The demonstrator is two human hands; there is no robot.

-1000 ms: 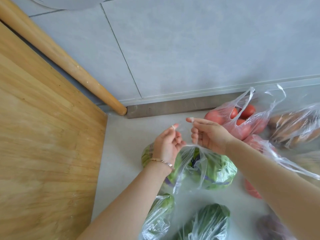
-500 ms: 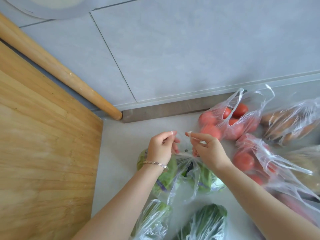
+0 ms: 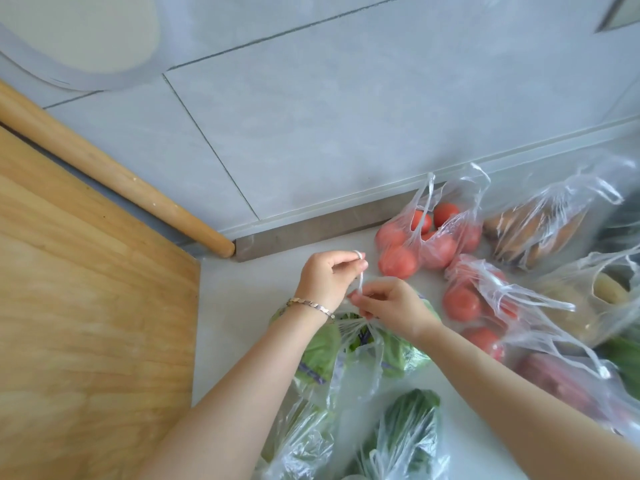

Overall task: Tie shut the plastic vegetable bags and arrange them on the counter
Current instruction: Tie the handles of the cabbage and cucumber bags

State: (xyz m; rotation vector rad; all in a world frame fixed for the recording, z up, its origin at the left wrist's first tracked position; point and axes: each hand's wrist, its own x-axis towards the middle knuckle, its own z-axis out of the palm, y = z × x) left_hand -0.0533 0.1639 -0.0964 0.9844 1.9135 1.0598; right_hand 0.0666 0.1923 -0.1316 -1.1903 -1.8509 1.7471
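Both hands have drawn together since half a second ago. Then they faced each other side by side above the bag; now the left hand (image 3: 323, 278) sits higher and farther back, and the right hand (image 3: 393, 308) has slid in just below it.

Seen from the head camera, a twisted white handle strand (image 3: 360, 277) runs taut and nearly upright between the two hands. The left fingers (image 3: 341, 264) are curled together and pinch its top end, where a small loop of plastic shows over a fingertip. The right fingers (image 3: 372, 300) are bunched and clamped on the lower part of the strand, just above the gathered neck of the bag. That bag of pale green leaves (image 3: 320, 351) lies on the light surface (image 3: 239, 306) directly under both wrists, with its plastic pulled up in pleats toward the right hand. A metal bracelet (image 3: 310, 304) circles the left wrist.

Nearer the camera lie a bag of dark leaves (image 3: 408, 431) and a crumpled bag of greens (image 3: 304, 441) beside the left forearm. Behind the hands, at the foot of the tiled wall (image 3: 346, 116), stands a bag of tomatoes (image 3: 427, 239) with its handles loose and upright. A second tomato bag (image 3: 476, 301) lies just to the right of the right hand, with its handles sprawled. Farther right is a bag of brown-orange roots (image 3: 540, 233). On the left lies a wooden board (image 3: 86, 306), and a rolling pin (image 3: 114, 174) runs along its far edge against the wall.
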